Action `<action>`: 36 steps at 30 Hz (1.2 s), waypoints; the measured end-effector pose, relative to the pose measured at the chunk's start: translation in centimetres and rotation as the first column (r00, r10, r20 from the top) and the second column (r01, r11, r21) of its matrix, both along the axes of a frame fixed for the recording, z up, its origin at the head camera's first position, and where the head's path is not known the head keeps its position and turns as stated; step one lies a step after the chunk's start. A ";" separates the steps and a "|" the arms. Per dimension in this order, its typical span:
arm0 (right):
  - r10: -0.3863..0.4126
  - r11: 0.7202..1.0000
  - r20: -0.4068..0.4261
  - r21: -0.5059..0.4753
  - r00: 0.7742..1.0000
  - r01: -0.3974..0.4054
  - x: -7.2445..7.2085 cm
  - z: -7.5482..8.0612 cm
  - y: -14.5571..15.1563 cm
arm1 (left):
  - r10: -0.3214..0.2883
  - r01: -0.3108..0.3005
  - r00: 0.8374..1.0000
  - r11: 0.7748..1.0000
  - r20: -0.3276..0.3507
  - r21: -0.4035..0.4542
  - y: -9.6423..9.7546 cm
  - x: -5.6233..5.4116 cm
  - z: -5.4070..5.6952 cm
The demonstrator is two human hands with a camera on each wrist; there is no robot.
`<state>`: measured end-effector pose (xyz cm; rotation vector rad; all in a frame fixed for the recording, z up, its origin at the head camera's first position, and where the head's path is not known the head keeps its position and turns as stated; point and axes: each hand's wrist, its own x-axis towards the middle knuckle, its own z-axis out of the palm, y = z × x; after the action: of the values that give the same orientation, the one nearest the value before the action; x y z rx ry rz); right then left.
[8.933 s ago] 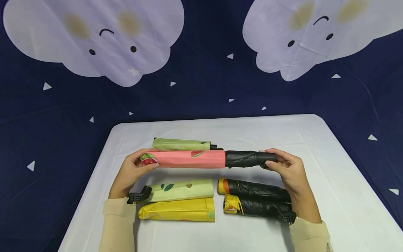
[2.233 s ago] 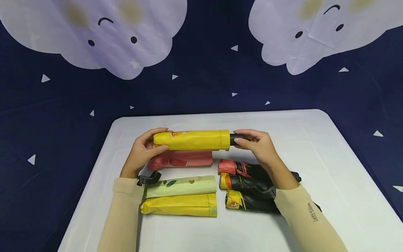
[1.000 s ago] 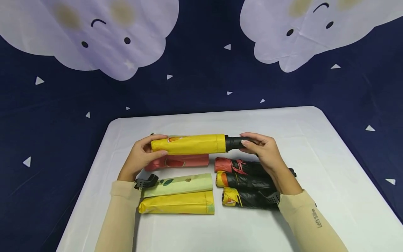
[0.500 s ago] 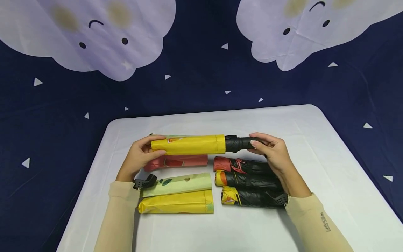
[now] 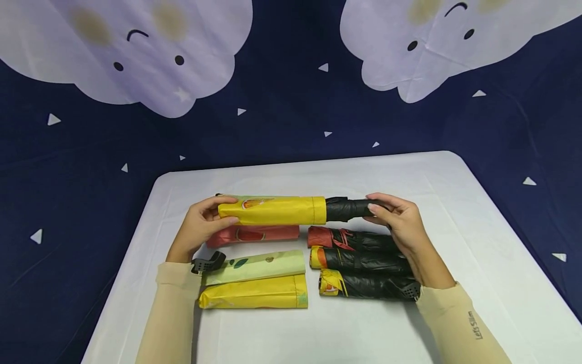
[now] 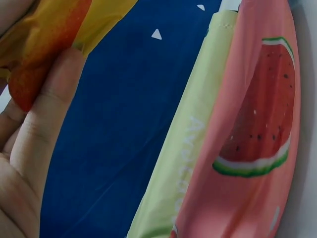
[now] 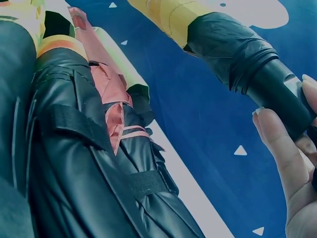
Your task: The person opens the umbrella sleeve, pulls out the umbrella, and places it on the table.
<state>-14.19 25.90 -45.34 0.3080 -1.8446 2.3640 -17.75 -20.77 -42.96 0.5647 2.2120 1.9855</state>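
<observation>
Above the table, my left hand grips the left end of a yellow umbrella sleeve with a fruit print. A folded black umbrella sticks partway out of its right end. My right hand pinches the umbrella's black handle between thumb and fingers. Under the held pair lies a pink watermelon sleeve. Nearer the front are a pale green sleeve and another yellow sleeve. A pale green sleeve behind is mostly hidden in the head view.
Three folded black umbrellas lie side by side at right: a pink-ended umbrella, an orange-and-yellow-ended umbrella and a yellow-ended umbrella, partly below my right wrist. The white table meets a dark blue cloth behind.
Earlier I held the pink sleeve and its umbrella; both now lie apart on the table. Since then my right hand has moved right, drawing more black umbrella from the yellow sleeve.
</observation>
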 end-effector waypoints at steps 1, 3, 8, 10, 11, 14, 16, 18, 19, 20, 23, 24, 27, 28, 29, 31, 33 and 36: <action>0.000 1.000 0.002 0.001 1.000 0.000 0.0 0.0 0.1 | 0.009 -0.009 1.000 1.000 -0.002 -0.001 -0.1 0.0 -0.1; -0.004 1.000 0.004 0.002 1.000 0.004 0.1 0.0 0.2 | 0.024 -0.024 1.000 1.000 -0.009 0.005 -0.5 0.1 -0.2; -0.010 1.000 -0.001 0.002 1.000 0.010 0.1 -0.2 0.7 | 0.032 -0.031 0.999 0.999 -0.023 0.028 -1.1 0.4 -0.6; -0.007 1.000 -0.001 -0.001 1.000 0.007 0.2 -0.3 0.8 | 0.029 -0.029 0.999 0.999 -0.025 0.023 -1.2 0.4 -0.7; -0.005 1.000 -0.002 -0.001 1.000 0.005 0.2 -0.3 0.9 | 0.028 -0.027 0.999 0.999 -0.025 0.020 -1.3 0.4 -0.8; 0.008 1.000 -0.010 -0.014 1.000 -0.008 0.3 -0.4 1.1 | 0.040 -0.040 0.999 0.999 -0.020 0.016 -1.4 0.4 -0.8; 0.017 1.000 -0.022 -0.026 1.000 -0.017 0.4 -0.5 1.4 | 0.053 -0.053 0.998 0.998 -0.018 0.025 -1.7 0.5 -0.9; 0.021 0.999 -0.032 -0.044 0.999 -0.022 0.5 -0.5 1.7 | 0.068 -0.067 0.998 0.997 -0.018 0.034 -2.0 0.6 -0.9; 0.022 0.998 -0.036 -0.055 0.999 -0.024 0.6 -0.6 1.9 | 0.075 -0.074 0.997 0.996 -0.019 0.041 -2.2 0.7 -1.0; 0.024 0.998 -0.039 -0.065 0.999 -0.027 0.6 -0.6 2.1 | 0.079 -0.078 0.997 0.996 -0.022 0.047 -2.4 0.8 -1.1; 0.021 0.996 -0.039 -0.082 0.999 -0.024 0.7 -0.6 2.5 | 0.090 -0.088 0.996 0.995 -0.029 0.054 -2.9 1.0 -1.3; 0.020 0.996 -0.037 -0.087 0.999 -0.023 0.7 -0.6 2.6 | 0.091 -0.089 0.995 0.994 -0.030 0.057 -3.0 1.1 -1.3; 0.016 0.995 -0.032 -0.096 0.999 -0.019 0.9 -0.7 2.9 | 0.093 -0.091 0.995 0.994 -0.032 0.062 -3.4 1.3 -1.4; 0.013 0.995 -0.030 -0.099 0.999 -0.016 0.9 -0.7 2.9 | 0.095 -0.093 0.995 0.994 -0.031 0.065 -3.5 1.4 -1.4; 0.012 0.995 -0.029 -0.102 1.000 -0.015 1.0 -0.7 3.0 | 0.097 -0.094 0.995 0.993 -0.032 0.067 -3.6 1.5 -1.5; 0.013 0.994 -0.030 -0.107 0.999 -0.016 1.0 -0.8 3.1 | 0.104 -0.101 0.994 0.992 -0.031 0.069 -3.9 1.6 -1.6; 0.020 0.993 -0.036 -0.118 0.999 -0.025 1.1 -0.8 3.3 | 0.116 -0.113 0.993 0.991 -0.033 0.071 -4.2 1.8 -1.6; 0.033 0.990 -0.052 -0.138 0.998 -0.040 1.2 -0.9 3.7 | 0.124 -0.121 0.992 0.990 -0.038 0.077 -4.7 2.1 -1.7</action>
<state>-13.00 29.57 -46.19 0.3841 -1.6569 2.4698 -15.69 -25.51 -44.69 0.4946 2.2569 2.1427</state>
